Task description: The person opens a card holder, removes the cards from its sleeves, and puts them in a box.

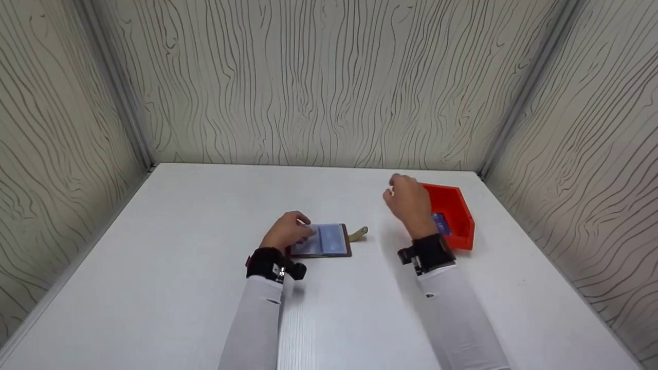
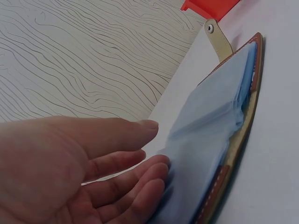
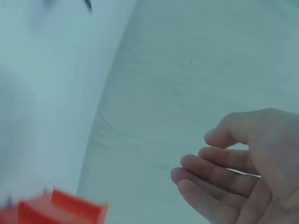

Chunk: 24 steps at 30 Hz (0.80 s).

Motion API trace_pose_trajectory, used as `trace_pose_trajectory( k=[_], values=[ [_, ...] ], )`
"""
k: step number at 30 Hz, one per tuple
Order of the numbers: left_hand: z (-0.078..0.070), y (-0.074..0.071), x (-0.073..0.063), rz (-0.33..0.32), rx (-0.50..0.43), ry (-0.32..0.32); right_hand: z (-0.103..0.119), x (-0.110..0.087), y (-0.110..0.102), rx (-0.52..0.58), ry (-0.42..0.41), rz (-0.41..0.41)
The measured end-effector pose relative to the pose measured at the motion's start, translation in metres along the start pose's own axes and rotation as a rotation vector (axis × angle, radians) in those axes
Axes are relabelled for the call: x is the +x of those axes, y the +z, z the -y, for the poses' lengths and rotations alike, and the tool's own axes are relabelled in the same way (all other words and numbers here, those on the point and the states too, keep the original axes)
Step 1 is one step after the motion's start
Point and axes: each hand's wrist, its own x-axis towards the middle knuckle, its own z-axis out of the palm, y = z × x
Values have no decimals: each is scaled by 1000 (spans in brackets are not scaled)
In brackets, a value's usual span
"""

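1. Wallet (image 1: 333, 239): lies unfolded near the middle of the desk (image 1: 205, 216), well apart from the left and right edges. The spread position presumably exposes its sleeves (image 2: 201, 121) to both hands.
2. Strap (image 1: 357, 235): unfastened, extends from the wallet toward the desk's right edge. Its snap (image 2: 210, 29) is visible. This position probably keeps it off the sleeves.
3. Left hand (image 1: 284, 231): at the wallet's left half, fingers loosely bent, thumb apart from them, nothing gripped. It is probably placed there to steady or part the sleeves; firm contact cannot be confirmed.
4. Right hand (image 1: 410, 204): raised beside the bin (image 1: 469, 231), on its left. Fingers are relaxed and slightly curved; nothing is held. The position appears to suit access to both bin and wallet.
5. Bin: red, stands toward the desk's far right corner, near the right edge. Placement there likely leaves working space around the wallet.
6. Bin contents: a purple-blue card (image 1: 441, 224) shows inside, partly hidden by the right hand and wrist. The number of cards cannot be determined.
7. Sleeves: clear and bluish. No card is discernible in them.
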Motion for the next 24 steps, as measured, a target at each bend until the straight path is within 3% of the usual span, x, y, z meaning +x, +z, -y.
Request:
trace_pose_trajectory(
  k=[6, 11, 17, 24],
  values=[
    [0, -2, -2, 3, 14, 7, 39, -11, 38, 55, -86, 322],
    [-1, 0, -1, 11, 3, 3, 55, -15, 61, 134, -179, 503],
    [-1, 1, 0, 27, -7, 5, 58, -22, 76, 179, -237, 598],
    [-2, -1, 1, 23, -12, 7, 59, -23, 81, 165, -276, 603]
  ],
)
